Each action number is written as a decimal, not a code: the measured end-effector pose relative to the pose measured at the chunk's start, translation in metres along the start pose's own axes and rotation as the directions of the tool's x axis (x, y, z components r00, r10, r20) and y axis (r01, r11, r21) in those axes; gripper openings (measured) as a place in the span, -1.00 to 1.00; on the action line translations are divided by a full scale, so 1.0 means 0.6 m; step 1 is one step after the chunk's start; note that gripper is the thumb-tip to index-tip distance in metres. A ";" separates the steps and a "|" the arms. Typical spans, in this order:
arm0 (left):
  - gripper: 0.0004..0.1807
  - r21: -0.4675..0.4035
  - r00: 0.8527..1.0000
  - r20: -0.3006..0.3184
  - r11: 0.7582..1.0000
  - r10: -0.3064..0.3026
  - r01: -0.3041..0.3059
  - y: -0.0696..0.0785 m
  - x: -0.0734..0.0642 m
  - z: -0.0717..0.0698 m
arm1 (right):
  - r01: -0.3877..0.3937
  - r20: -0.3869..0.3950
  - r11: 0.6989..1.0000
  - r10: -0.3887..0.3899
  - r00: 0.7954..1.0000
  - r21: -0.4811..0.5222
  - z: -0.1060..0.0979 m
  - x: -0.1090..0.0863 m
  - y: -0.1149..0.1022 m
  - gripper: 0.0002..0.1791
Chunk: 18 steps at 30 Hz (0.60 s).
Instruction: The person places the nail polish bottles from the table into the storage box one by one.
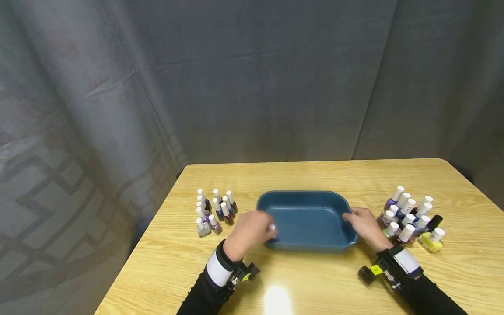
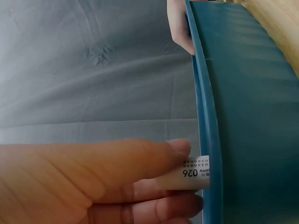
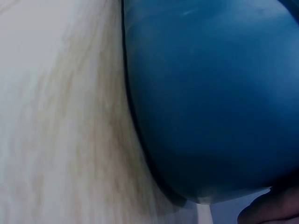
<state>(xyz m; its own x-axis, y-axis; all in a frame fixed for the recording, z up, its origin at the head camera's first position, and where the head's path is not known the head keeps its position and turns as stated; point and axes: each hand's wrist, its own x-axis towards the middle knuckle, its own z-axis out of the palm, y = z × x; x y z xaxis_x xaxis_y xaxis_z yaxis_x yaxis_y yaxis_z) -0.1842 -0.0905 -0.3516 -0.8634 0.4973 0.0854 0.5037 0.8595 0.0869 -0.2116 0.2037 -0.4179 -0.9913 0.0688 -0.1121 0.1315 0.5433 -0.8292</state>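
A grey curtain (image 1: 256,83) is hung behind the scene, and below it a wooden tabletop (image 1: 315,284) is seen. In the middle of the tabletop a blue bin (image 1: 311,225) is placed. To its right, nail polish bottles (image 1: 407,219) are clustered, mostly white-capped; a yellow bottle (image 1: 429,242) is set at the near side. To the bin's left, a smaller group of bottles (image 1: 218,211) is stood. The bin's right rim is gripped by the right hand (image 1: 364,224). By the left hand (image 1: 250,229), a small white-capped bottle (image 2: 196,172), marked "026", is pinched at the bin's left end; whether the rim is touched cannot be told.
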 end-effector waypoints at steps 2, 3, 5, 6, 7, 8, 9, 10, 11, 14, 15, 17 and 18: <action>-0.76 0.007 1.000 0.004 1.000 0.005 -0.005 0.001 -0.001 0.000 | -0.005 0.003 1.000 0.005 1.000 0.003 0.001 0.000 -0.001 -0.68; -0.77 0.006 1.000 0.008 1.000 0.007 -0.007 0.001 -0.001 0.000 | -0.006 0.006 1.000 0.006 1.000 0.005 0.000 0.000 -0.002 -0.68; -0.81 0.001 1.000 0.016 1.000 0.012 -0.012 0.002 -0.001 -0.001 | -0.007 0.007 1.000 0.007 1.000 0.005 0.000 0.000 -0.002 -0.68; -0.82 0.000 1.000 0.016 1.000 0.014 -0.014 0.002 -0.001 -0.001 | -0.008 0.008 1.000 0.008 1.000 0.005 0.001 0.000 -0.003 -0.68; -0.82 -0.002 1.000 0.015 1.000 0.017 -0.017 0.003 -0.002 -0.001 | -0.009 0.008 1.000 0.009 1.000 0.006 0.001 0.000 -0.003 -0.68; -0.83 -0.005 1.000 0.016 1.000 0.018 -0.018 0.003 -0.002 -0.001 | -0.010 0.009 1.000 0.010 1.000 0.005 0.001 0.000 -0.003 -0.68; -0.83 -0.002 1.000 0.013 1.000 0.019 -0.019 0.004 -0.002 0.000 | -0.010 0.011 1.000 0.010 1.000 0.004 0.000 0.000 -0.002 -0.68; -0.83 -0.005 1.000 0.013 1.000 0.019 -0.019 0.004 -0.002 0.000 | -0.011 0.012 1.000 0.010 1.000 0.004 0.000 -0.001 -0.002 -0.68; -0.83 -0.006 1.000 0.013 1.000 0.020 -0.020 0.005 -0.002 0.000 | -0.012 0.014 1.000 0.012 1.000 0.004 -0.001 -0.001 -0.002 -0.68; -0.83 -0.010 1.000 0.015 1.000 0.020 -0.020 0.006 -0.002 0.000 | -0.014 0.017 1.000 0.014 1.000 0.000 -0.002 -0.001 -0.002 -0.68; -0.83 -0.013 1.000 0.016 1.000 0.020 -0.020 0.006 -0.002 0.000 | -0.015 0.016 1.000 0.015 1.000 0.000 -0.001 -0.001 -0.002 -0.69; -0.83 -0.012 1.000 0.012 1.000 0.020 -0.020 0.007 -0.002 0.000 | -0.015 0.016 1.000 0.015 1.000 -0.004 -0.001 -0.001 -0.002 -0.69; -0.83 -0.016 1.000 0.011 1.000 0.020 -0.020 0.007 -0.002 0.000 | -0.014 0.016 1.000 0.014 1.000 -0.006 -0.001 -0.001 -0.002 -0.69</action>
<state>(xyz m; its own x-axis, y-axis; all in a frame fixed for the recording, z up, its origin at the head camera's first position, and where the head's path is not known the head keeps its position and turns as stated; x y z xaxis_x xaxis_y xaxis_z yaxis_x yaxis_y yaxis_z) -0.1811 -0.0875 -0.3516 -0.8535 0.5155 0.0762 0.5210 0.8475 0.1014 -0.2110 0.2035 -0.4162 -0.9892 0.0630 -0.1325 0.1453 0.5471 -0.8244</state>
